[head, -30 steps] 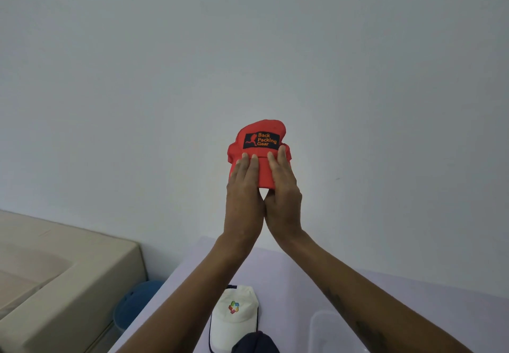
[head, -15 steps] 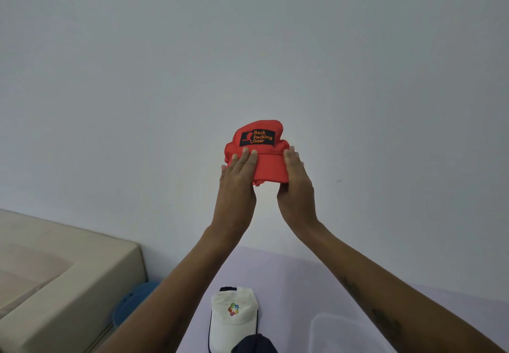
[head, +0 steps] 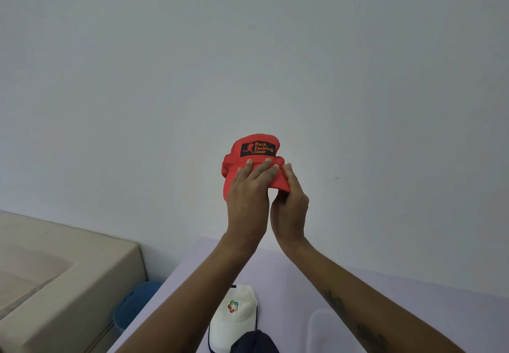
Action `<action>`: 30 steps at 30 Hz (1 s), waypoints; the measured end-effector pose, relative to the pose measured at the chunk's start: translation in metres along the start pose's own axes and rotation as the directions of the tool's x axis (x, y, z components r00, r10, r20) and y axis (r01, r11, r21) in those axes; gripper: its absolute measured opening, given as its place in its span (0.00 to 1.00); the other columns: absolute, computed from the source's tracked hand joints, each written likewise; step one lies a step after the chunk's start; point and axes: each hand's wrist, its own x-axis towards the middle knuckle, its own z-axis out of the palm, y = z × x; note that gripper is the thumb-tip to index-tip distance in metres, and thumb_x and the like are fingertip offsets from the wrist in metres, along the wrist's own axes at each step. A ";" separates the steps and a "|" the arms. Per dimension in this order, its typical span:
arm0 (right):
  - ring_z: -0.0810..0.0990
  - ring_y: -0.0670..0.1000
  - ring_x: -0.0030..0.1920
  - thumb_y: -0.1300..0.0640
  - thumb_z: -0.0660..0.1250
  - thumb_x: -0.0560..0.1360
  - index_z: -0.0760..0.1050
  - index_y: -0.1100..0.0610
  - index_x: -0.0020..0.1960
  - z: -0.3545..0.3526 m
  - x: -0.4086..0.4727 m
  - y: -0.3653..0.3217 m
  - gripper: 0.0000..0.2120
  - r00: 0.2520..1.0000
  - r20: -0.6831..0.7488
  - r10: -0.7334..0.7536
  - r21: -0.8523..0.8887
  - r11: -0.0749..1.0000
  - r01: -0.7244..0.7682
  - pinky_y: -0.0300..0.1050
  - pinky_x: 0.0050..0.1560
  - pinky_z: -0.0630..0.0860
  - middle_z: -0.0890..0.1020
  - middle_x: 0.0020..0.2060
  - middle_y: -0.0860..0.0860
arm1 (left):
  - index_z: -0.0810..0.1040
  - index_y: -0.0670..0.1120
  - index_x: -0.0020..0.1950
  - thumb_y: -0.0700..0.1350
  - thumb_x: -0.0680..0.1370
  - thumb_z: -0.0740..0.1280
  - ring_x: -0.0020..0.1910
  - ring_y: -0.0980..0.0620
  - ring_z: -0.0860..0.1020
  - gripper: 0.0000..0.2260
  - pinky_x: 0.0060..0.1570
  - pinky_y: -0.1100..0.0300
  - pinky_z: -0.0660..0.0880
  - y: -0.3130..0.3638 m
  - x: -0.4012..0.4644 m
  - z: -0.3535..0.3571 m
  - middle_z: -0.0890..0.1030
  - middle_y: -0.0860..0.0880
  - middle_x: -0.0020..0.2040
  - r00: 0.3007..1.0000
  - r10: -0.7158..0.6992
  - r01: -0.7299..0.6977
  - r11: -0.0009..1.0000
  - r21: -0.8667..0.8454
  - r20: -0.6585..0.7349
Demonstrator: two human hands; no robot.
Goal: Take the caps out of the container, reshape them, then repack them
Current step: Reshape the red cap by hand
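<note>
Red cap (head: 254,157) aloft between left hand (head: 248,195) and right hand (head: 290,201), fingers (head: 264,166) across its brim

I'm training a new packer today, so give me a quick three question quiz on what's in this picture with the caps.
1. True or false: the red cap lies flat on the table.
2. Which words stand on the red cap's black patch? A) Back Packing Gear B) Trail Running Club C) Mountain Sports
3. Fill in: below the raised arms, a ____ cap with a multicoloured logo lies on the table.

Key
1. False: the left hand and right hand hold it up in front of the wall.
2. A.
3. White: the white cap, with a dark cap at its near end.
</note>
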 end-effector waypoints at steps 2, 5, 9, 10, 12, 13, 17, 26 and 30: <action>0.76 0.48 0.62 0.65 0.63 0.78 0.68 0.58 0.71 -0.001 -0.002 0.009 0.21 0.993 0.038 -0.115 -0.119 0.986 0.119 0.36 0.64 0.72 0.78 0.63 0.52 | 0.82 0.48 0.57 0.37 0.73 0.69 0.61 0.40 0.78 0.15 0.54 0.42 0.78 -0.007 -0.002 -0.003 0.82 0.49 0.58 0.998 0.049 -0.051 0.998 0.041 0.038; 0.72 0.43 0.63 0.69 0.62 0.75 0.65 0.60 0.72 -0.010 0.009 0.010 0.26 0.971 0.220 -0.093 -0.081 0.990 0.113 0.23 0.61 0.65 0.75 0.65 0.50 | 0.82 0.47 0.58 0.36 0.70 0.73 0.60 0.40 0.79 0.17 0.54 0.44 0.77 -0.022 -0.003 -0.010 0.83 0.48 0.58 0.992 0.095 -0.101 0.992 0.072 0.088; 0.67 0.45 0.70 0.67 0.60 0.68 0.56 0.54 0.76 -0.027 0.033 0.010 0.38 0.833 0.537 0.133 0.222 0.930 -0.292 0.42 0.62 0.72 0.68 0.71 0.47 | 0.81 0.46 0.60 0.37 0.71 0.70 0.61 0.43 0.79 0.17 0.53 0.48 0.78 -0.037 -0.004 -0.019 0.81 0.48 0.60 0.994 0.074 -0.075 0.997 0.007 0.084; 0.66 0.47 0.71 0.68 0.60 0.72 0.55 0.55 0.77 -0.029 0.040 0.015 0.35 0.812 0.554 0.184 0.228 0.905 -0.360 0.44 0.65 0.69 0.66 0.73 0.49 | 0.81 0.46 0.60 0.36 0.71 0.71 0.61 0.43 0.79 0.18 0.53 0.47 0.79 -0.039 -0.005 -0.019 0.81 0.48 0.60 0.994 0.080 -0.080 0.997 0.001 0.076; 0.65 0.54 0.73 0.60 0.58 0.78 0.57 0.60 0.75 -0.032 0.053 0.023 0.26 0.786 0.556 0.271 0.205 0.871 -0.446 0.50 0.72 0.62 0.66 0.73 0.56 | 0.81 0.45 0.59 0.33 0.68 0.72 0.60 0.44 0.79 0.20 0.56 0.45 0.78 -0.040 -0.009 -0.017 0.82 0.47 0.60 0.988 0.143 -0.144 0.989 0.011 0.061; 0.67 0.57 0.71 0.54 0.59 0.79 0.62 0.61 0.72 -0.032 0.059 0.027 0.24 0.763 0.567 0.313 0.196 0.848 -0.493 0.53 0.73 0.61 0.68 0.71 0.59 | 0.81 0.45 0.59 0.32 0.68 0.71 0.60 0.44 0.79 0.20 0.59 0.44 0.76 -0.040 -0.012 -0.015 0.82 0.47 0.59 0.976 0.211 -0.213 0.977 0.028 0.043; 0.78 0.57 0.61 0.40 0.59 0.77 0.77 0.57 0.62 -0.037 0.073 0.025 0.24 0.612 0.708 0.352 0.186 0.743 -0.643 0.55 0.64 0.71 0.81 0.59 0.57 | 0.79 0.45 0.62 0.30 0.71 0.70 0.66 0.48 0.74 0.21 0.69 0.42 0.65 -0.041 -0.025 -0.007 0.80 0.48 0.62 0.884 0.466 -0.467 0.882 0.055 0.025; 0.80 0.61 0.54 0.52 0.69 0.73 0.74 0.65 0.64 -0.036 0.070 0.026 0.25 0.538 0.722 0.435 0.220 0.593 -0.774 0.57 0.60 0.75 0.79 0.57 0.64 | 0.67 0.48 0.72 0.38 0.76 0.67 0.75 0.51 0.62 0.25 0.71 0.43 0.62 -0.052 -0.062 0.003 0.69 0.50 0.73 0.811 0.538 -0.534 0.841 -0.085 0.229; 0.82 0.59 0.49 0.59 0.68 0.73 0.77 0.63 0.59 -0.035 0.069 0.026 0.15 0.604 0.716 0.351 0.258 0.671 -0.695 0.53 0.53 0.79 0.81 0.53 0.63 | 0.61 0.47 0.76 0.60 0.76 0.65 0.77 0.54 0.56 0.33 0.74 0.52 0.59 -0.060 -0.066 -0.016 0.60 0.51 0.77 0.732 0.537 -0.476 0.843 -0.250 0.418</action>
